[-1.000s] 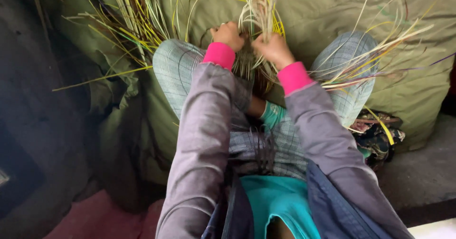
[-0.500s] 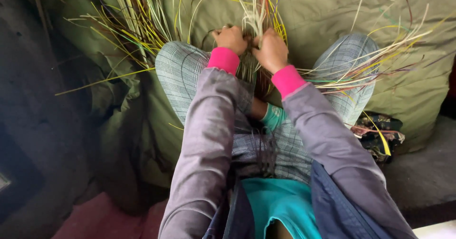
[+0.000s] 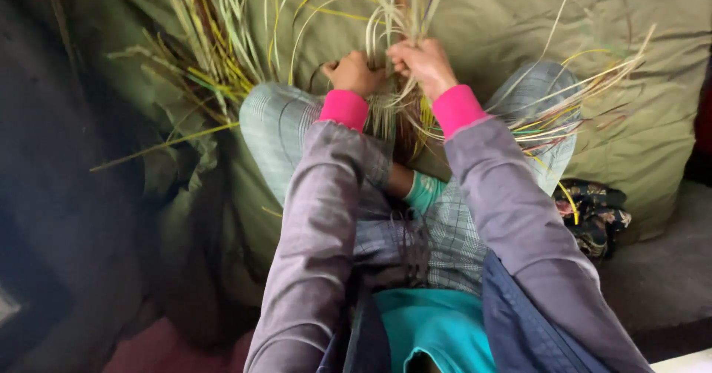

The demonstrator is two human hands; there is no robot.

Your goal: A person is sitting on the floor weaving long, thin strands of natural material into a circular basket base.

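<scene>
An olive-green cloth (image 3: 653, 84) lies rumpled across the upper frame and down the left, a dark patterned bundle of fabric (image 3: 597, 213) sits at its lower right edge, and a grey surface (image 3: 660, 284) shows at right.

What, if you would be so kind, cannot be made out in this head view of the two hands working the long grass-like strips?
- The woven centre of the pale green and yellow grass-like strips: covered by the left hand and right hand.
- The fingertips of each grip: curled into the strips.
- The strips' upper ends: cut off by the top edge.
- The dark patterned cloth bundle: partly behind the knee, too dim to identify.
</scene>
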